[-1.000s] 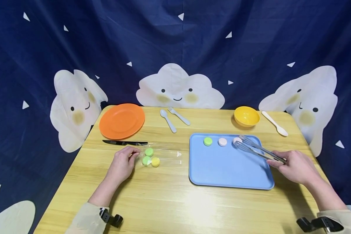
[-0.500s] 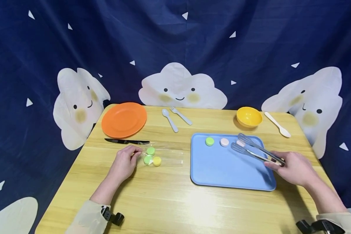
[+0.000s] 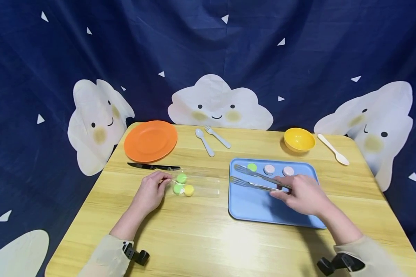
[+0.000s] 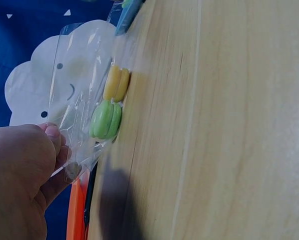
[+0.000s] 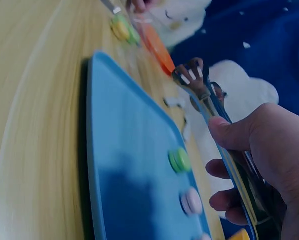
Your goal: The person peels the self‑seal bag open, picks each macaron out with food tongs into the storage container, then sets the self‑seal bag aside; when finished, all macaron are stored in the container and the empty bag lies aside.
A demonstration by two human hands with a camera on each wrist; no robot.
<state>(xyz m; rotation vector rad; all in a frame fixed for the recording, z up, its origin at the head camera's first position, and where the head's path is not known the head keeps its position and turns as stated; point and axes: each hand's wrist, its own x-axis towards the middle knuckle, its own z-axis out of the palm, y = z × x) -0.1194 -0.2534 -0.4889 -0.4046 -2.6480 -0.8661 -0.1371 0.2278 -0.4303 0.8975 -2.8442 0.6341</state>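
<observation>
My left hand [image 3: 152, 191] pinches the edge of a clear plastic bag [image 3: 208, 186] lying on the table. Inside the bag are a yellow macaron [image 4: 116, 84] and two green macarons [image 3: 182, 178]. Over the blue tray [image 3: 256, 209], my right hand [image 3: 303, 194] grips metal tongs [image 5: 224, 145], whose tips point left with nothing between them. Along the tray's far side sit a green macaron [image 5: 180, 160] and two pale pink macarons [image 3: 269, 169]; the tongs partly overlap the green one in the head view.
An orange plate [image 3: 150, 141] stands at the back left, a black knife [image 3: 154, 166] in front of it. A grey spoon [image 3: 205, 142] and fork [image 3: 218, 137] lie at the back middle. A yellow bowl [image 3: 299, 140] and white spoon [image 3: 333, 149] are at the back right.
The tongs have come off the rightmost pink macaron, which now sits on the tray, and swung left with my right hand toward the bag. My left hand keeps its pinch on the bag.
</observation>
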